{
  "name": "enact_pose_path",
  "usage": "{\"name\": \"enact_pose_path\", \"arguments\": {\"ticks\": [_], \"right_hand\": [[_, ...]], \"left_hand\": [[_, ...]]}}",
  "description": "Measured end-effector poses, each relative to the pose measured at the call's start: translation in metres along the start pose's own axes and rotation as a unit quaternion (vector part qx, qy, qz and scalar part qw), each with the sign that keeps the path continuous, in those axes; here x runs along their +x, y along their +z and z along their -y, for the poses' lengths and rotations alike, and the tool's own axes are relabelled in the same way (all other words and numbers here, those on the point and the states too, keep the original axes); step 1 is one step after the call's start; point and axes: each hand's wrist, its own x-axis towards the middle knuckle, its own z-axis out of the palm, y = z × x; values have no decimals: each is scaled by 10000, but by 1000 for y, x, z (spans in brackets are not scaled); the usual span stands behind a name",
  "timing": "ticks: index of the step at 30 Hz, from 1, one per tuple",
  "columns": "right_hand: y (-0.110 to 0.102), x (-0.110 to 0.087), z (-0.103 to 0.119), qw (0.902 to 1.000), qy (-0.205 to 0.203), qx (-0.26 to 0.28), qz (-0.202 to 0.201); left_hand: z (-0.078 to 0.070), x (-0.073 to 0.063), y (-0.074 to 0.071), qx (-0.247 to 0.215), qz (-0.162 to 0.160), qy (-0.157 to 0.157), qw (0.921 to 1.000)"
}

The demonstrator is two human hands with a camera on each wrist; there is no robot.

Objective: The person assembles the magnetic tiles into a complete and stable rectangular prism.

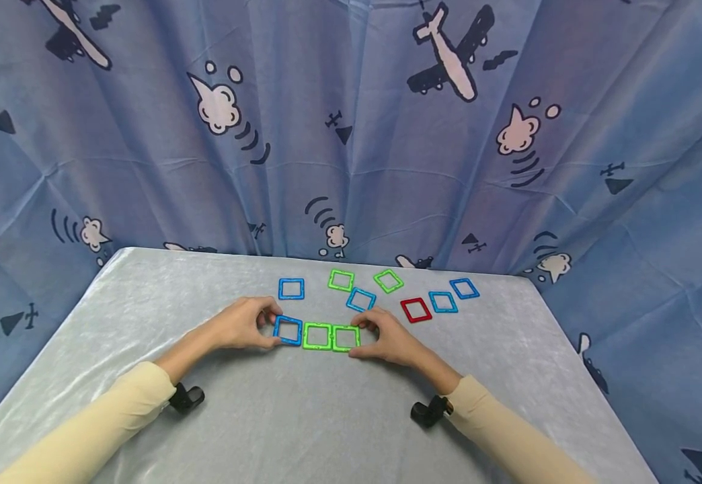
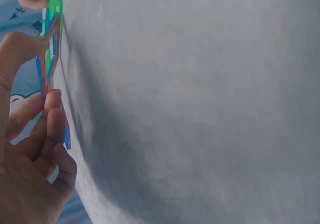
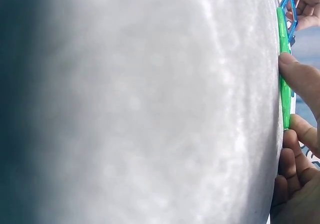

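In the head view, my left hand [image 1: 243, 324] pinches a blue square frame tile [image 1: 290, 343] between thumb and fingers. In the right wrist view this blue tile [image 3: 293, 27] tilts up from the table. Just to its right, a green square frame tile [image 1: 317, 347] lies flat, edge to edge with a second green square tile [image 1: 345, 350]. My right hand [image 1: 390, 339] grips that second tile at its right side, thumb at the near corner and fingers at the far one. Whether the blue tile touches the green one, I cannot tell.
Behind the hands lie more hollow square tiles: several blue ones, such as one [image 1: 291, 298] at far left, two green ones, including one [image 1: 341, 289] near the middle, and a red one [image 1: 419, 319]. A pale cloth covers the table [image 1: 302, 417]. A blue patterned curtain [image 1: 302, 134] hangs behind.
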Motion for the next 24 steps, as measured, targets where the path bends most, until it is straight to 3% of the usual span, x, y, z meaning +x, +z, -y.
{"name": "enact_pose_path", "arguments": {"ticks": [11,24], "right_hand": [[-1,1,0,10000,1,-9,6],[0,1,0,10000,45,15,10]], "left_hand": [[-2,3,2,-45,-92,-17,9999],[-2,5,8,-381,-462,375,9975]]}}
